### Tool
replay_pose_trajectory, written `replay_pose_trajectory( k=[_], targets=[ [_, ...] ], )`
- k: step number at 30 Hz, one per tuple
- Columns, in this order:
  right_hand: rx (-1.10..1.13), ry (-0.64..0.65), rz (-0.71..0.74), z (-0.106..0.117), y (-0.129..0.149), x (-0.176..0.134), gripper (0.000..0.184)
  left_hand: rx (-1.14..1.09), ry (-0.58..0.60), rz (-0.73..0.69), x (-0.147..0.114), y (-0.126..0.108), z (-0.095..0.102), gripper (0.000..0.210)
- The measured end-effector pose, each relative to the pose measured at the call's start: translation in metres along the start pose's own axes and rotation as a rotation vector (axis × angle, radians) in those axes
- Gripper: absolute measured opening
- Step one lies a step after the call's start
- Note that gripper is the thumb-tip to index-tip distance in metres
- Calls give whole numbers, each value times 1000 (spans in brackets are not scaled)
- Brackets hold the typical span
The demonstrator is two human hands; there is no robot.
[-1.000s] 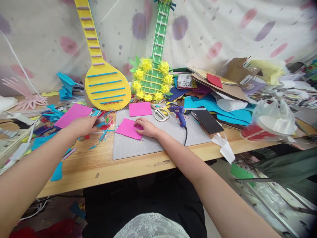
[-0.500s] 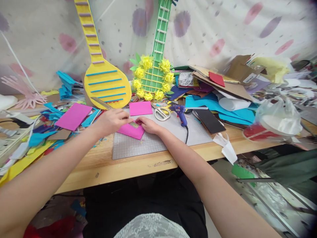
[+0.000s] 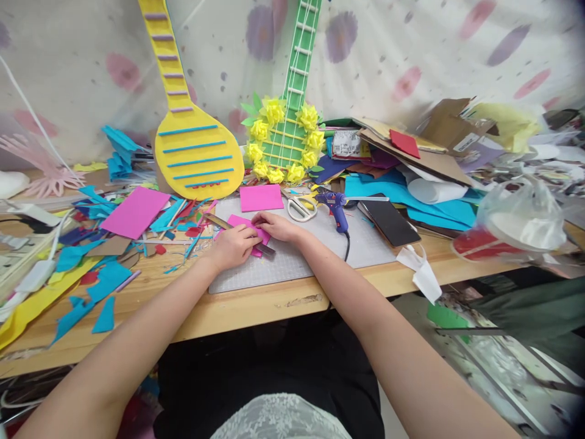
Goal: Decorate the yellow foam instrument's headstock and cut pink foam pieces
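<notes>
A bright pink sheet [image 3: 238, 221], paper or thin foam, lies on a grey cutting mat [image 3: 247, 277] with a slim metal ruler [image 3: 266, 250] slanting across it. My left hand [image 3: 234, 245] grips the ruler near its middle, fingers curled over it against the sheet. At the sheet's right side, my right hand [image 3: 276, 227] has its fingers bent down onto the pink edge; its fingertips are partly hidden. Just behind the hands is a second pink piece [image 3: 261, 198]. Silver scissors [image 3: 301, 209] and a purple glue gun [image 3: 336, 210] lie right of it.
A yellow paper instrument [image 3: 198, 152] and a green one with yellow flowers [image 3: 292, 131] lean at the back. Blue scraps [image 3: 107, 280] and a pink sheet [image 3: 136, 212] cover the left. A phone [image 3: 389, 221], stacked paper and a bagged red tub [image 3: 484, 241] are right.
My left hand has come down and to the right, bringing the ruler lower across the pink sheet. The sheet has turned somewhat. My right hand stays close to its earlier spot.
</notes>
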State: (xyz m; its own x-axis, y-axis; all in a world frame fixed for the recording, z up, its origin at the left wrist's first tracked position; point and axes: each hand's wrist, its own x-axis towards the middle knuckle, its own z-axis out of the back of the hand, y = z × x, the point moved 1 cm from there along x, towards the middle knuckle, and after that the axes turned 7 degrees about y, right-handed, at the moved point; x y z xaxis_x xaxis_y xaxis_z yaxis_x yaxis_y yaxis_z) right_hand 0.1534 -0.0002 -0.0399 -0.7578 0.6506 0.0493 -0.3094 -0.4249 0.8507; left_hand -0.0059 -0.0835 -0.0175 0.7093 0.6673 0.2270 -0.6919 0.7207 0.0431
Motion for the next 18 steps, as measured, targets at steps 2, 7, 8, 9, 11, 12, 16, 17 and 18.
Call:
replay_pose_trajectory(
  k=[2,7,8,9,11,12,16,17,18],
  targets=[
    [-22,-9,-19,1,4,-1,23,-81,-3,30,-4,2,1,32],
    [-56,31,-64,3,18,-2,18,-578,-61,185,-16,9,-6,47],
    [-86,45,-68,3,21,-2,20,-730,-93,226,-17,11,-9,46],
    [-134,57,-69,2,24,-2,22,-876,-131,269,-17,12,-11,44],
    [-262,73,-65,0,29,-2,31,-1083,-227,393,-15,18,-13,37],
    [-326,76,-62,-1,32,-2,36,-1124,-284,486,-14,22,-12,33],
    [-463,65,-54,-7,36,-5,43,-958,-433,907,-16,49,6,34],
    [-472,58,-53,-8,36,-5,43,-888,-405,978,-18,56,12,33],
    [-473,54,-53,-9,36,-6,42,-822,-340,1030,-20,63,18,34]
  ],
)
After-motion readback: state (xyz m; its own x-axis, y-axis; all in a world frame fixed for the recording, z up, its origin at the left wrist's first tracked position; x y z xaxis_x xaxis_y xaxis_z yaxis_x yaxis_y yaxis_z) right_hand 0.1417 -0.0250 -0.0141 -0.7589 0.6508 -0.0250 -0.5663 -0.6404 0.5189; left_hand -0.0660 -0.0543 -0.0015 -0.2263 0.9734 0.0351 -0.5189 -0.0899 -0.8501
